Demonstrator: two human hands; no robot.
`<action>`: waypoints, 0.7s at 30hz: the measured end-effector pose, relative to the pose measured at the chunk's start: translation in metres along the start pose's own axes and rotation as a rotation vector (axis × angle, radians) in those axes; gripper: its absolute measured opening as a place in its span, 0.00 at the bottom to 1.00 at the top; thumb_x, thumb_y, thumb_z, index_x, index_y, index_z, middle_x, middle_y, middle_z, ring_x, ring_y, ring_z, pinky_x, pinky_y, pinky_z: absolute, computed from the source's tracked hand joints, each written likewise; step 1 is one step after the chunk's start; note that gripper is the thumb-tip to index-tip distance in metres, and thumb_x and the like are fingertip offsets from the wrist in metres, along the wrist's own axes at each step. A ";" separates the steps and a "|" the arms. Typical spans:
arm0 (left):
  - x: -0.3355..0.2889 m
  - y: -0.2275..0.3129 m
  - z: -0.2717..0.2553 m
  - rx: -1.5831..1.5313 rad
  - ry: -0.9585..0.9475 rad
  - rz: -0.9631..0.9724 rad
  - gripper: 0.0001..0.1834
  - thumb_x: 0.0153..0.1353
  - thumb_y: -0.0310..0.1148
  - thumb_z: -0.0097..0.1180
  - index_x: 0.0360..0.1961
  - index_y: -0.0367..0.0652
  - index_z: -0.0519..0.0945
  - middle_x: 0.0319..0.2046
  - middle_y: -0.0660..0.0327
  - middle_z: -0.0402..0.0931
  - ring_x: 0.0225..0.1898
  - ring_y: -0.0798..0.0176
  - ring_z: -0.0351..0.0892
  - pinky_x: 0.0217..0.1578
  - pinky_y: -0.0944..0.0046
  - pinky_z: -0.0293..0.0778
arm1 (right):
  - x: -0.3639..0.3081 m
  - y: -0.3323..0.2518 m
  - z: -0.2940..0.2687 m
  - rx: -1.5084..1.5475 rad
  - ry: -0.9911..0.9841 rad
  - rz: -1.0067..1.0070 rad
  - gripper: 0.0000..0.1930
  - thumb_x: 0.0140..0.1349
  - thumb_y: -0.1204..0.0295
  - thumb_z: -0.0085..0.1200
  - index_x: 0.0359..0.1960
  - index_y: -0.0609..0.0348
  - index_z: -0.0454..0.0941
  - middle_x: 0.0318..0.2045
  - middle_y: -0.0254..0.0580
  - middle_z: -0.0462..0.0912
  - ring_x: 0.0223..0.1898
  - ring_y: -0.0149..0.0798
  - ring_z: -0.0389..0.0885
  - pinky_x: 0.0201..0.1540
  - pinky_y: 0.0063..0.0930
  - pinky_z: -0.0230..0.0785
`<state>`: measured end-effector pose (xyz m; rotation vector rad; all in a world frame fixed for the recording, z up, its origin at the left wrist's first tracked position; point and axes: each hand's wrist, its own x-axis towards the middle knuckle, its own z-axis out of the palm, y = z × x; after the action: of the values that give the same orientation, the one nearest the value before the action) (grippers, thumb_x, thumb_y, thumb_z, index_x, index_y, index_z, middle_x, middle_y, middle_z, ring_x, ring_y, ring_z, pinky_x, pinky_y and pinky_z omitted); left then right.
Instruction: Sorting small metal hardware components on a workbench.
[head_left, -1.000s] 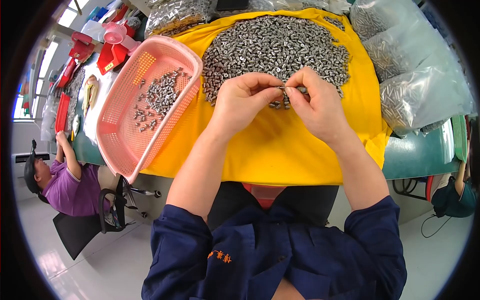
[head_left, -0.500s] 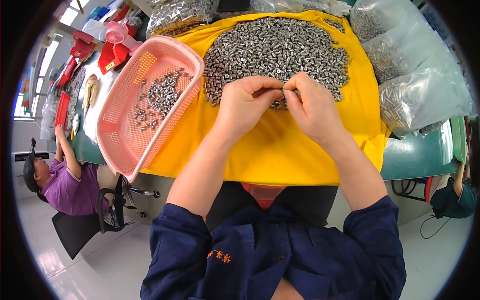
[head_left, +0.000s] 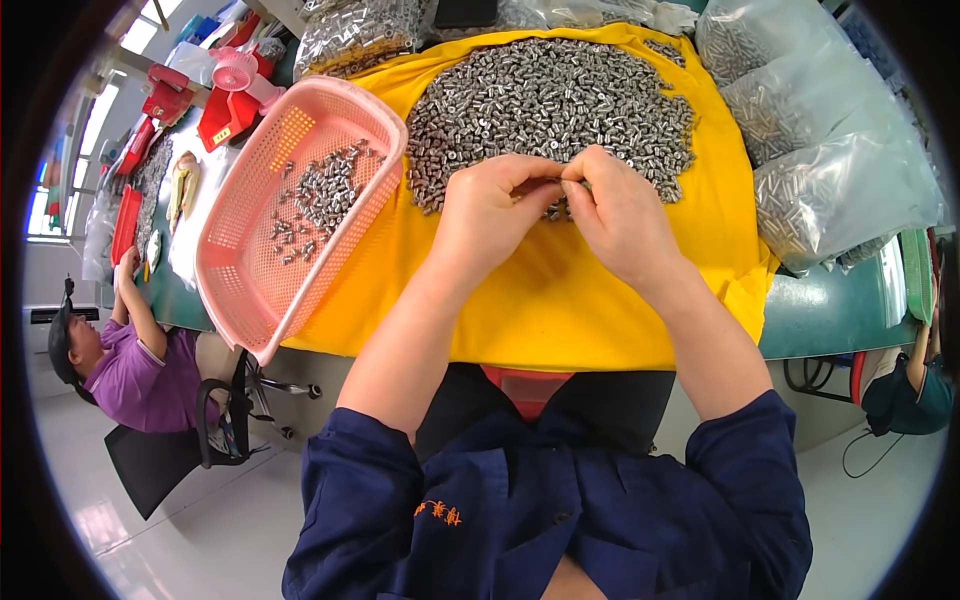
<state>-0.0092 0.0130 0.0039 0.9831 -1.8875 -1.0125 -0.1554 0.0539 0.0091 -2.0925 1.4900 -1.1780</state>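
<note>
Over the near edge of a wide pile of small metal cylindrical parts (head_left: 550, 100), my two hands meet with fingertips together. My left hand (head_left: 490, 205) is closed in a pinch of thumb and forefinger. Opposite it, my right hand (head_left: 615, 210) pinches too, its fingers curled. Whatever lies between the fingertips is too small and too covered to make out. The pile rests on a yellow cloth (head_left: 540, 310). To the left, a pink perforated basket (head_left: 235, 240) holds a smaller heap of similar metal parts (head_left: 330, 190).
Clear plastic bags of metal parts (head_left: 815, 190) crowd the right side; more bags (head_left: 360, 35) and a dark flat object (head_left: 466, 12) lie at the back. Red bins (head_left: 225, 115) and a pink fan (head_left: 235, 68) stand far left. A person in purple (head_left: 145, 375) sits left.
My hands stay together over the pile, with only slight shifts of the fingers. The rest of the scene has barely moved.
</note>
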 end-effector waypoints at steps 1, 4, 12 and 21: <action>0.000 0.000 0.001 0.069 0.001 0.057 0.08 0.48 0.19 0.55 0.32 0.37 0.79 0.27 0.61 0.78 0.28 0.71 0.76 0.31 0.74 0.71 | -0.001 0.002 0.002 -0.018 0.006 0.000 0.03 0.54 0.76 0.44 0.28 0.60 0.64 0.22 0.47 0.72 0.28 0.51 0.71 0.30 0.40 0.63; 0.002 -0.004 -0.001 0.215 0.014 0.172 0.08 0.47 0.21 0.56 0.32 0.38 0.79 0.27 0.60 0.78 0.28 0.68 0.77 0.32 0.72 0.72 | -0.002 0.002 0.001 -0.063 0.018 0.026 0.03 0.54 0.76 0.45 0.28 0.59 0.65 0.22 0.47 0.72 0.27 0.51 0.72 0.29 0.40 0.63; 0.006 -0.015 -0.013 -0.094 0.071 -0.052 0.04 0.50 0.24 0.57 0.29 0.41 0.80 0.28 0.67 0.75 0.27 0.74 0.71 0.30 0.77 0.67 | 0.001 -0.009 -0.010 0.216 0.076 0.139 0.03 0.54 0.76 0.47 0.29 0.61 0.68 0.20 0.42 0.74 0.20 0.36 0.72 0.24 0.25 0.63; 0.001 -0.018 -0.008 -1.156 -0.216 -0.356 0.06 0.57 0.26 0.50 0.37 0.41 0.75 0.30 0.63 0.74 0.30 0.71 0.72 0.34 0.72 0.71 | -0.001 -0.005 -0.008 0.379 0.105 0.137 0.02 0.55 0.77 0.47 0.29 0.61 0.69 0.22 0.36 0.74 0.22 0.26 0.71 0.25 0.20 0.64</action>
<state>0.0021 0.0026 -0.0088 0.4875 -0.9295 -2.1159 -0.1590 0.0584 0.0169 -1.6767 1.3059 -1.4071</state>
